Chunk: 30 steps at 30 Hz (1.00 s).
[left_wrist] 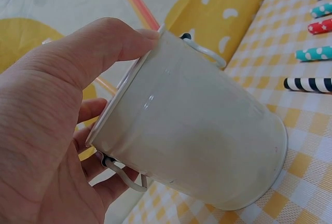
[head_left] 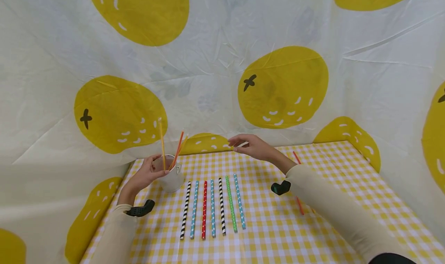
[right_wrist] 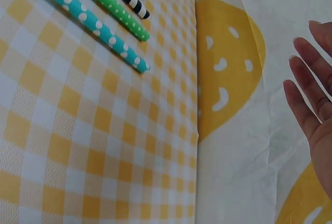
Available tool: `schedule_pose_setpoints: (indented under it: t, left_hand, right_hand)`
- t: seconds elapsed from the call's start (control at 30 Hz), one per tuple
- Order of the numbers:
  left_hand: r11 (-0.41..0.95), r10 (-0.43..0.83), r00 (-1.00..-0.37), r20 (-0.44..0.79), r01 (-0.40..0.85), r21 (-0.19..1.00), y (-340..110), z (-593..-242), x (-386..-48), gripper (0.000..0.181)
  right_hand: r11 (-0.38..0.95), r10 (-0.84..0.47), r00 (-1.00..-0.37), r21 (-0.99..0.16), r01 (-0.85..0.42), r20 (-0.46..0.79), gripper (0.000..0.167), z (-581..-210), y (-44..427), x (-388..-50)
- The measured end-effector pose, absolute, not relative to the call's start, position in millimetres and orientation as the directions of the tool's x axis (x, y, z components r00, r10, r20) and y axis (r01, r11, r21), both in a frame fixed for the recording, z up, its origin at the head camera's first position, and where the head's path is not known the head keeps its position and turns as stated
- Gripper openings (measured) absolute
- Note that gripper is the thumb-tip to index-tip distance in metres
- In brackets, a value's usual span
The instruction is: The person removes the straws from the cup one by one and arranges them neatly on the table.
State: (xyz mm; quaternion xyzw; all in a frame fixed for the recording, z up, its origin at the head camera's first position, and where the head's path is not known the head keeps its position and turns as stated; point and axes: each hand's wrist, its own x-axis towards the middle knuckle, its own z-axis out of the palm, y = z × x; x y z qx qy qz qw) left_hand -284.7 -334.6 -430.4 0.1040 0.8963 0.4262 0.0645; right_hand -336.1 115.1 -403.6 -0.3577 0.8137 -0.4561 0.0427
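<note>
Fingers (head_left: 150, 161) of the left hand (head_left: 141, 178) curl about the rim of a white bucket (head_left: 173, 183) in the head view, probably to steady it, since it stands on the checked tablecloth (head_left: 208, 252) with its mouth up. Inside lean a few plain straws (head_left: 162, 144), yellow and orange, much taller than the bucket, which is likely why they tilt apart against its wall. Just right of it lie seven patterned straws (head_left: 204, 210), striped or dotted, side by side with gaps between them, seemingly spaced so each can be told and picked up singly. Beyond them, the right hand (head_left: 255, 146) hangs in the air, fingers loosely stretched towards the bucket, holding nothing. A red straw (head_left: 300, 207) lies well apart to the right, partly hidden under the right sleeve (head_left: 330, 202). From the left wrist, the thumb (left_wrist: 137, 45) presses on the rim while the other fingers reach round the far side near a small handle (left_wrist: 127, 177); gripping there, rather than by the handle, presumably gives firmer control. In the right wrist view, the right hand's fingers are nearly straight and slightly spread, touching neither straws nor cloth, as if kept clear of the row.
</note>
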Motion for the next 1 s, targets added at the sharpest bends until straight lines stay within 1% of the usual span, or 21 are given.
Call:
schedule_pose_setpoints:
  t: [0.13,0.37,0.53,0.83,1.0]
  left_hand:
    - [0.604,0.240,-0.970,-0.026,0.129,0.787,-333.9,-429.7,-284.0,0.085]
    - [0.608,0.243,-0.970,-0.023,0.134,0.782,-337.1,-430.6,-282.5,0.089]
    - [0.605,0.243,-0.970,-0.020,0.136,0.785,-338.5,-432.3,-283.9,0.091]
    - [0.602,0.245,-0.969,-0.022,0.134,0.787,-336.8,-431.5,-285.5,0.089]
    - [0.605,0.237,-0.971,-0.032,0.122,0.787,-335.1,-431.1,-286.3,0.087]
  right_hand:
    - [0.301,-0.638,-0.723,-0.779,-0.551,0.264,0.033,-402.5,99.1,-337.4]
    - [0.285,-0.663,-0.700,-0.775,-0.564,0.266,0.031,-398.8,67.0,-339.7]
    - [0.245,-0.674,-0.680,-0.781,-0.575,0.289,0.031,-397.5,44.7,-340.1]
    - [0.178,-0.693,-0.634,-0.771,-0.611,0.343,0.035,-400.0,10.0,-339.6]
    - [0.157,-0.727,-0.585,-0.743,-0.651,0.359,0.041,-398.9,-6.7,-337.1]
